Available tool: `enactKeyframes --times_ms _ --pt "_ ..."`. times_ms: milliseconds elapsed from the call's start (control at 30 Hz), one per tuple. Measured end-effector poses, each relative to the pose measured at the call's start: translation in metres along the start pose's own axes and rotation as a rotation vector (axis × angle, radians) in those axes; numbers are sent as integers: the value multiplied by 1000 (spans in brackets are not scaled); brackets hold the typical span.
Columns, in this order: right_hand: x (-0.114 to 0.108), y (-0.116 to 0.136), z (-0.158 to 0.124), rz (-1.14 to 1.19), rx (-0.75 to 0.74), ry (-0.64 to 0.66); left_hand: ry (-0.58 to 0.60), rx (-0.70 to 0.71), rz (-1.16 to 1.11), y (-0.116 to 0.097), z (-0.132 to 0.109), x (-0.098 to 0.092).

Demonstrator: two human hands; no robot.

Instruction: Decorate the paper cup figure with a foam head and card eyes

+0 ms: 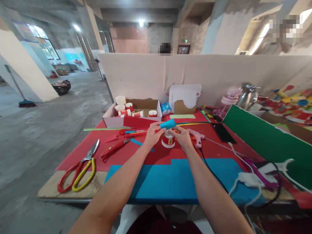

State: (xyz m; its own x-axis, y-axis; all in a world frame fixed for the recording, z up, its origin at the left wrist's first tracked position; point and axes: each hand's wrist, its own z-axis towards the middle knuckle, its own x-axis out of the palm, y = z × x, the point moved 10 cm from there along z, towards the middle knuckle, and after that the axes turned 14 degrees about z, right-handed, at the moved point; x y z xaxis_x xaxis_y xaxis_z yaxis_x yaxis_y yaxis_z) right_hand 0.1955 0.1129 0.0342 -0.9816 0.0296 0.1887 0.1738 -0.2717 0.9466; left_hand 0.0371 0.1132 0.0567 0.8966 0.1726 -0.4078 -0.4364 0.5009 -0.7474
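Note:
A small rolled piece of blue paper (167, 124) is held up over the middle of the table. My left hand (153, 135) pinches its left end between thumb and fingers. At its lower right edge, the bent fingers of my right hand (182, 136) close on the paper; the exact contact is partly hidden. Just beneath the roll, a red and white paper cup (168, 140) stands upside down, its top partly covered by my fingers. To the right of my right hand lies a pink hot glue gun (197, 138).
Red-and-yellow-handled scissors (84, 170) and a red-handled cutter (114, 149) lie left. Behind stands a box (107, 122) of paper cups. A phone (223, 132), a power strip (253, 178) with cables and a green board (268, 139) are right. Blue sheets (161, 182) cover the front.

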Motion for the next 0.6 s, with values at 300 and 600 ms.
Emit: enactKeyframes --times_ms 300,600 --pt "1 4 -1 -32 -10 1 10 -8 12 0 -1 1" --pt "2 10 -2 -158 -20 20 -104 34 49 -10 -2 -9"
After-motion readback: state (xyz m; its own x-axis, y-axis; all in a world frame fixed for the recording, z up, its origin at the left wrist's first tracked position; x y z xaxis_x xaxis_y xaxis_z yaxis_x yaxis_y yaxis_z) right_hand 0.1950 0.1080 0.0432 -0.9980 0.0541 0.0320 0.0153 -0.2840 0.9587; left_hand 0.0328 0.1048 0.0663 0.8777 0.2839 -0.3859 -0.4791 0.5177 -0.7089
